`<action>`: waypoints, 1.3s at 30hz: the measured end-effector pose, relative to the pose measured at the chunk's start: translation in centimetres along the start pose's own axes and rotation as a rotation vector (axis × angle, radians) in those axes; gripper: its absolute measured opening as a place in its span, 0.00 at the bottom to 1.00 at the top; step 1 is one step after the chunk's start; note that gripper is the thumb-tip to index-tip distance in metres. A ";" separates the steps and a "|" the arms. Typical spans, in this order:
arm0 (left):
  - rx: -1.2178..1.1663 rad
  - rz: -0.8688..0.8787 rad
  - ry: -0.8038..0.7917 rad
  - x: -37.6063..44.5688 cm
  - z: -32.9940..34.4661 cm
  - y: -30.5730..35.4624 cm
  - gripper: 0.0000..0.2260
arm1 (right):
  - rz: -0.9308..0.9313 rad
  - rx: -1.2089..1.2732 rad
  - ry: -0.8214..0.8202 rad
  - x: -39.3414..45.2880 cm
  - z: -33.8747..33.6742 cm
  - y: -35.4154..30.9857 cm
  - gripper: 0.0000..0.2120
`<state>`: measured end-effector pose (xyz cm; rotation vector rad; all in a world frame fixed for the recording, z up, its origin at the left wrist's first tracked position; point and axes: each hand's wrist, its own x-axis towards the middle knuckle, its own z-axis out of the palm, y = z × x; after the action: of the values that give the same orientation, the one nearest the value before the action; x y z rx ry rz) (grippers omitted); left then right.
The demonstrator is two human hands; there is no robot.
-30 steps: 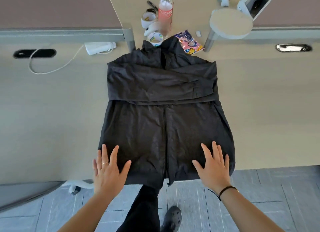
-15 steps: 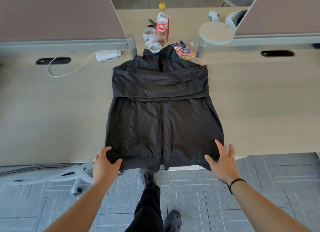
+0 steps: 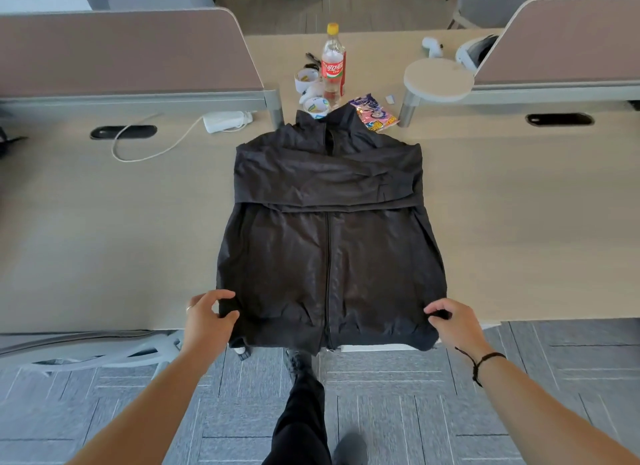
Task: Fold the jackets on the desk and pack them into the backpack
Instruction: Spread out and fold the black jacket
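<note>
One black zip-front windbreaker jacket (image 3: 329, 242) lies flat, front up and collar away from the person, on the light wood-grain desk (image 3: 104, 239), its hem hanging slightly over the near edge. Both sleeves are already folded across the chest into a band under the collar, so the fold looks roughly half done (my read); what seems left is doubling the body up from the hem, then packing. The left hand (image 3: 207, 317) has its fingers curled round the left hem corner, pinching the fabric, and the right hand (image 3: 450, 320) pinches the right hem corner the same way, a dark cord bracelet at that wrist. No backpack is in view, and no second jacket either, so how many remain cannot be told. Beyond the collar sit a clear plastic cola bottle with red label and yellow cap (image 3: 333, 62), rolls of tape (image 3: 306, 80), a colourful snack packet (image 3: 374, 116) partly hidden by the collar, and a white power strip with cable (image 3: 225, 120). A dark shape at the far left edge is cut off and unreadable. The fingertips under the hem are hidden.
</note>
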<state>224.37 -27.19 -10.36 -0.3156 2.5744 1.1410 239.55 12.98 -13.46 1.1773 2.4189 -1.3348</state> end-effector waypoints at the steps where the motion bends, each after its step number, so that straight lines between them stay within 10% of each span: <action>1: 0.011 0.032 0.005 0.1 -0.2 0.4 0.14 | -0.016 0.018 0.009 -0.1 -0.3 -0.3 0.15; 13: -0.057 0.121 0.231 7.0 -2.1 8.9 0.12 | -0.023 0.183 0.153 4.8 -5.1 -10.8 0.13; 20: 0.144 0.125 -0.041 11.4 -0.4 10.3 0.14 | -0.170 -0.076 0.072 7.9 -3.2 -14.9 0.05; 26: 0.812 0.699 -0.485 11.7 1.8 8.5 0.38 | -0.669 -0.967 -0.393 5.2 3.7 -12.3 0.48; 31: 0.993 0.860 -0.459 15.0 3.7 10.7 0.38 | -0.546 -0.888 -0.229 8.4 6.0 -14.5 0.42; 35: 1.087 0.884 -0.574 18.3 4.1 12.6 0.21 | -0.487 -0.878 -0.499 11.6 5.9 -17.9 0.42; 39: 1.129 0.848 -0.520 20.8 4.2 13.2 0.25 | -0.436 -1.056 -0.577 13.9 4.8 -19.9 0.26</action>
<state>201.60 -16.96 -11.63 1.2066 2.3853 -0.2340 215.20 11.18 -9.58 -0.0083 2.3655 -0.2021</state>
